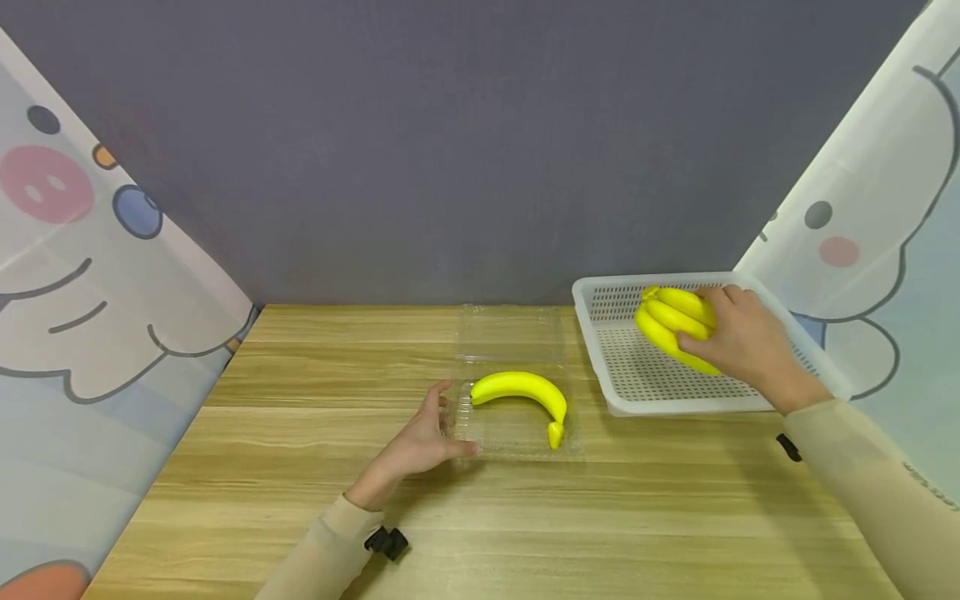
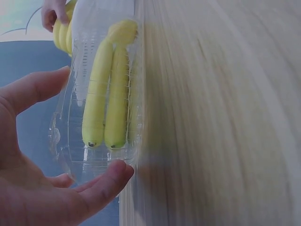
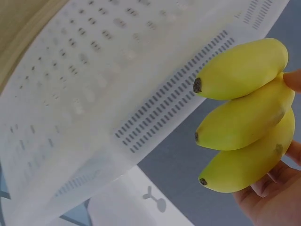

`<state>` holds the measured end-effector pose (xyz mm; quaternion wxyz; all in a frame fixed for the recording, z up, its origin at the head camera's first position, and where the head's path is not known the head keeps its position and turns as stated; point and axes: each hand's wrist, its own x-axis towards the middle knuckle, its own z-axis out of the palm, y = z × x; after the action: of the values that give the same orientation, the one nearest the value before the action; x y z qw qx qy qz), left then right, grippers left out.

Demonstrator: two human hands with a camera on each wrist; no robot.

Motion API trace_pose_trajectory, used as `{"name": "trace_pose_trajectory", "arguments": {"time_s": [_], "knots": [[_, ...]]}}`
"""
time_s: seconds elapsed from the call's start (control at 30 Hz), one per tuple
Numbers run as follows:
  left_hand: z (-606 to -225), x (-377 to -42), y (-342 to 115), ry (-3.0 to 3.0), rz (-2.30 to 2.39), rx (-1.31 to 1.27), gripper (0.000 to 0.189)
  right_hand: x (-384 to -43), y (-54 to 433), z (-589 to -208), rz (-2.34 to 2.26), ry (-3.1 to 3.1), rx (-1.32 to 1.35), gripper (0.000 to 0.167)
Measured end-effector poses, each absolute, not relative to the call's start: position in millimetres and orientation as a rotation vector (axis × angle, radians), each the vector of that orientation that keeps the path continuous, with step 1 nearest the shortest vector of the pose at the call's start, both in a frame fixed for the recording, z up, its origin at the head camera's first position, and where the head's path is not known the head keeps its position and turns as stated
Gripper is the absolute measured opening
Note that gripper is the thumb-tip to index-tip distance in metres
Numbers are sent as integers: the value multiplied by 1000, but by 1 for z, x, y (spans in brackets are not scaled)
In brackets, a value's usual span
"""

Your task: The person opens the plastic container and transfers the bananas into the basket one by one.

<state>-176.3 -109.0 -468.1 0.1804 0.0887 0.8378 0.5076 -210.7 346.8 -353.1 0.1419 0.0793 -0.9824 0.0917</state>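
My right hand (image 1: 742,337) grips a bunch of yellow bananas (image 1: 671,321) above the white basket (image 1: 596,367). Three blunt dark tips point away from that hand in the right wrist view. On the table, a hinged clear plastic box (image 1: 510,429) lies with its lid (image 1: 510,333) folded back. Inside it rest more bananas (image 1: 525,385); from above only one shows, while the left wrist view shows at least two stacked lengths (image 2: 99,99) through the wall. My left hand (image 1: 420,437) spreads thumb and fingers around the box's left end, fingertips touching or very near it.
The slotted basket stands at the back right of the wooden table (image 1: 300,450), just right of the box. A grey panel (image 1: 450,150) rises behind the table. Cartoon-printed sheets (image 1: 97,275) flank both sides.
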Motion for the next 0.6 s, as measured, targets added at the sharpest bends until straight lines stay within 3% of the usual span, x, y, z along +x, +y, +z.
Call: {"name": "trace_pose_trajectory", "arguments": {"time_s": [0.6], "knots": [[-470,-177,-110,2359,1434,247,117,-215,386,-368,231,-2941,117,73]]}}
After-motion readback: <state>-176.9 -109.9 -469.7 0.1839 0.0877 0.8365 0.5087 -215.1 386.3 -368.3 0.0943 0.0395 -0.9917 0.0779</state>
